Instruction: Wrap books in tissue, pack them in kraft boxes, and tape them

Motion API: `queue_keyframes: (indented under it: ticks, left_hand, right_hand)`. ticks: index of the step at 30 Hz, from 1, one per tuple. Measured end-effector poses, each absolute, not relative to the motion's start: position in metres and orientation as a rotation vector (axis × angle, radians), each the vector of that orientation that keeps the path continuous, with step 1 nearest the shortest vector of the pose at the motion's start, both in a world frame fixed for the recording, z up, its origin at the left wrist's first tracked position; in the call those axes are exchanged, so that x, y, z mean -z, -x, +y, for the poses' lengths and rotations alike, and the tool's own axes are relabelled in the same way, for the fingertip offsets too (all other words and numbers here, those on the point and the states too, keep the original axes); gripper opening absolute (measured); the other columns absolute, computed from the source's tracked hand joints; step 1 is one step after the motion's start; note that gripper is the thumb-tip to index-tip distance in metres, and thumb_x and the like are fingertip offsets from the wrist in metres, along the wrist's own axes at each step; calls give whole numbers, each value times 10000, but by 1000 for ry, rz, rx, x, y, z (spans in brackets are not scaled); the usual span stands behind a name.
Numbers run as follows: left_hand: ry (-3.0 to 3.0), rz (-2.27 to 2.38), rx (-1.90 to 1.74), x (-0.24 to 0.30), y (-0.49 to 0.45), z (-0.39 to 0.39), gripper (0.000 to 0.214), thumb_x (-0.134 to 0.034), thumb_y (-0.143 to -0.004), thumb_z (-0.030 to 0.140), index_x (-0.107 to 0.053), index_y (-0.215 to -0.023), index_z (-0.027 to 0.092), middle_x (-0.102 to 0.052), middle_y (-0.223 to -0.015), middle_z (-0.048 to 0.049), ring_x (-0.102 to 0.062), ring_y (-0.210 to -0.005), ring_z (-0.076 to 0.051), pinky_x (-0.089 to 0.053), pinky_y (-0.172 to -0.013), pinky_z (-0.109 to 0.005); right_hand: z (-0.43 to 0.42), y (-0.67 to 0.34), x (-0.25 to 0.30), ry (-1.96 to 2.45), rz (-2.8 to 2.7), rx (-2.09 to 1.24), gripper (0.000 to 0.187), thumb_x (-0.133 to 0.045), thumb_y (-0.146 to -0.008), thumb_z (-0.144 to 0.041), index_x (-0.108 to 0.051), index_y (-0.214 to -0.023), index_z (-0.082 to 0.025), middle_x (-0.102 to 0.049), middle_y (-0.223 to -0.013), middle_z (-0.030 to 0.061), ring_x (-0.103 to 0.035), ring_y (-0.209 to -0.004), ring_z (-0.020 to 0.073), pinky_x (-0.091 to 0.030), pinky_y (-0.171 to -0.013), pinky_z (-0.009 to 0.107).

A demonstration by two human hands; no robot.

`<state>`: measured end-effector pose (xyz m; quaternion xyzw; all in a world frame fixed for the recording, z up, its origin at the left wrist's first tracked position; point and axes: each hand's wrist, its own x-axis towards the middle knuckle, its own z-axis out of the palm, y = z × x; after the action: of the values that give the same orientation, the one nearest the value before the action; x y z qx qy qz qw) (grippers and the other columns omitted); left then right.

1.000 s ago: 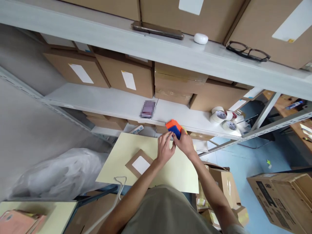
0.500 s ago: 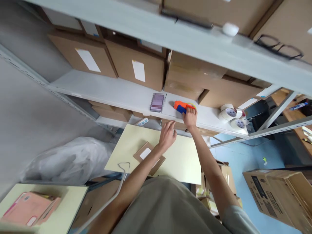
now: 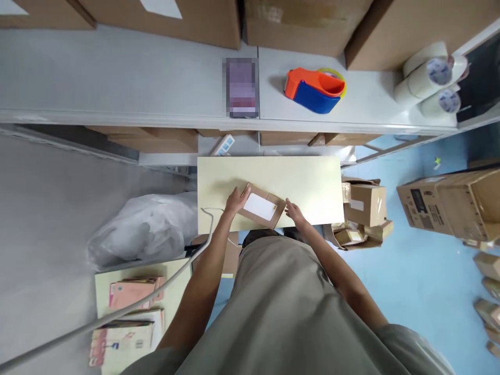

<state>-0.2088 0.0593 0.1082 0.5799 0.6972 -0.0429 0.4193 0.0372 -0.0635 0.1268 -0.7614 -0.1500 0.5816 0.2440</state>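
Note:
A small flat cardboard box (image 3: 253, 216) with a white label lies at a slant near the front edge of the pale yellow table (image 3: 304, 177). My left hand (image 3: 236, 200) grips its left end, thumb over the top edge. Beside the right end is my right hand (image 3: 295, 212), fingers stretched out and holding nothing; whether the fingertips touch the box I cannot tell. On the shelf (image 3: 136, 78) above rests an orange and blue tape dispenser (image 3: 315, 89), with a yellow roll showing at its right end.
A blurred-out purple item (image 3: 241, 87) lies left of the dispenser. White tape rolls (image 3: 427, 78) stand at the shelf's right end. Grey cable (image 3: 195, 255) crosses by my left arm. A plastic bag (image 3: 136, 229) is at left, cartons (image 3: 365, 203) at right.
My right hand has let go of the tape dispenser on the shelf and come down beside the box. My left hand has moved down onto the box. The view has tilted downward.

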Motion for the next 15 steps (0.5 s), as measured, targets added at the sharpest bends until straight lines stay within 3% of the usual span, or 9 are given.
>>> queue_keyframes:
  ticks: [3, 9, 11, 15]
  left_hand:
    - [-1447, 1687, 179, -107, 205, 74, 785, -398, -1046, 801, -743, -1260, 129, -780, -1318, -259, -709, -1302, -433, -530, -993, -426]
    - [-1559, 1606, 148, -127, 203, 80, 734, -394, -1037, 817, -765, -902, 198, -819, -974, -182, -757, -1024, -372, -486, -823, -368]
    - [-1612, 1563, 135, -137, 203, 69, 613, -496, -1035, 749, -749, -890, 209, -810, -934, -142, -755, -956, -332, -464, -770, -337]
    - [-1667, 1511, 77, -150, 198, 38, 390, -712, -971, 584, -728, -1104, 217, -830, -1101, -92, -757, -1028, -273, -472, -780, -282]
  right_hand:
    - [-68, -23, -122, 1869, -142, -1671, 664, -439, -1103, -644, -692, -1427, -122, -769, -1375, 184, -742, -1269, 266, -584, -1118, 367]
    - [-77, -24, -149, 1861, -337, -1556, 735, -420, -1087, -724, -726, -1399, -133, -783, -1341, 171, -727, -1282, 281, -602, -1088, 382]
    - [-84, -32, -164, 1841, -456, -1478, 731, -474, -1050, -773, -757, -1346, -167, -793, -1320, 150, -715, -1300, 294, -585, -1106, 388]
    - [-93, -56, -186, 1872, -641, -1312, 730, -534, -982, -836, -778, -1246, -200, -809, -1200, 110, -698, -1254, 307, -576, -1058, 375]
